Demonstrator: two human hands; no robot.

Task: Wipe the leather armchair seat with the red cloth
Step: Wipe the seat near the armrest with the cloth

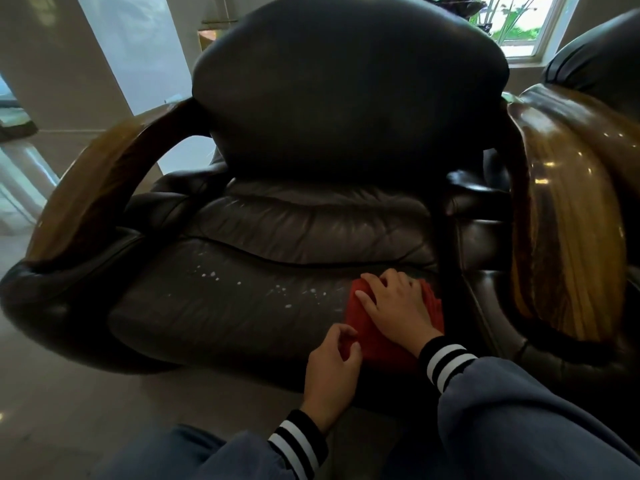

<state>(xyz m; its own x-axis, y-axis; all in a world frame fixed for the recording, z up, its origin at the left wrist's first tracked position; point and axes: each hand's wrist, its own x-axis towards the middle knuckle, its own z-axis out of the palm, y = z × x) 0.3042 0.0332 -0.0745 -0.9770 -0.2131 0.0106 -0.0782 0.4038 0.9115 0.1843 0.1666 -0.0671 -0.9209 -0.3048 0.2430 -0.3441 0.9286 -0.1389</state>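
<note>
Over at four o'clock on the armchair seat (225, 317), right hand (394, 306) presses flat, fingers spread, pinning the red cloth (377, 344) for wiping toward white specks (242, 282), while left hand (334, 368) hovers half-curled, empty, beside its edge.

creased glossy leather seat (221, 306), polished wood armrest (568, 244), matt red cloth (360, 320).

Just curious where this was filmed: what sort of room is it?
Probably a living room or lounge: a padded leather armchair with glossy wooden armrests, a second like it alongside, and a window onto greenery.
</note>
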